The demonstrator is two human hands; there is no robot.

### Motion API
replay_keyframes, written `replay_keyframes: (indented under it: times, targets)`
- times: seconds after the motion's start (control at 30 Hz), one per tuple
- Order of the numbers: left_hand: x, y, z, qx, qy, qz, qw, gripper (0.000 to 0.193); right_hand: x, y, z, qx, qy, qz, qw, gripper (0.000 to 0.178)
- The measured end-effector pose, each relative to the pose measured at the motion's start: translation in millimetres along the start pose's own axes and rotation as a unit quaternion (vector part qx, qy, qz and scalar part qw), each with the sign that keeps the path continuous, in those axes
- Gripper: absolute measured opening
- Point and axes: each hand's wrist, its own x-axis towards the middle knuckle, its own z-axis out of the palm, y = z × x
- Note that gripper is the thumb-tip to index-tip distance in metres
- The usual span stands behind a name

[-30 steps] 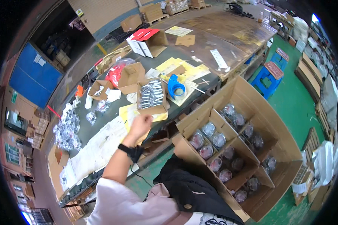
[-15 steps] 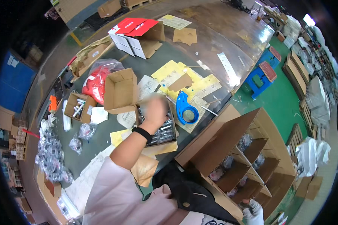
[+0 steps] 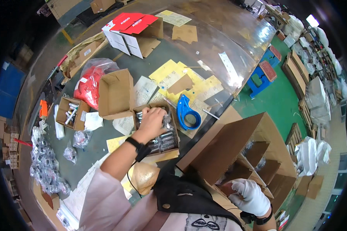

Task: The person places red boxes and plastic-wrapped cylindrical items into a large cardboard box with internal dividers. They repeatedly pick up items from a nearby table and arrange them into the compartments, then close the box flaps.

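Left hand [image 3: 152, 124], bare, is down in the small open carton [image 3: 175, 133], fingers bent over the wrapped metal parts [image 3: 165, 141]. Clear film shows right at its fingertips; can't tell if it has a grip on a part or only touches. Parts lie in rows inside that carton, which sits on the table [image 3: 142, 61] near its front edge, partly over yellow paper.

Right hand [image 3: 250, 197], in a white glove, is at the near side of the big divided carton [image 3: 225, 152], fingers curled. Can't tell if it holds anything, fingertips too unclear. Clear-bagged pieces [image 3: 260, 164] sit in some of its compartments.

Around the small carton: blue tape dispenser [image 3: 182, 104] just right of it, taller open box [image 3: 115, 94] behind-left, box of white tubes [image 3: 81, 117] further left beside a red bag [image 3: 89, 87]. Pile of clear-bagged pieces [image 3: 46, 161] at the table's left side, two loose ones between pile and carton
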Motion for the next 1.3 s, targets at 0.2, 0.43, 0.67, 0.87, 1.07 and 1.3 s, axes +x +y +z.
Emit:
replay_keyframes:
  times: [0.2,0.43,0.67,0.87,1.07,1.3]
  targets:
    - [-41,17,-60,-0.518,0.115,-0.057,0.846,0.038,97,-28,-4,0.074,-0.013,-0.045,0.996,0.017]
    - [-54,28,-57,-0.715,0.119,-0.219,0.654,0.045,251,-43,96,0.1,0.083,-0.13,0.983,0.046]
    - [-107,-4,-51,-0.824,0.086,-0.279,0.485,0.029,268,-10,101,0.536,-0.079,0.06,0.838,0.029]
    - [-175,-39,-78,-0.88,0.224,-0.203,0.366,0.02,297,-45,89,0.037,-0.061,0.067,0.995,0.035]
    - [-224,-67,-65,-0.873,0.239,-0.24,0.351,0.023,320,-33,173,-0.13,-0.079,0.075,0.986,0.031]
    - [-244,-71,-49,-0.864,0.225,-0.296,0.341,0.021,345,-38,147,-0.244,0.036,-0.099,0.964,0.029]
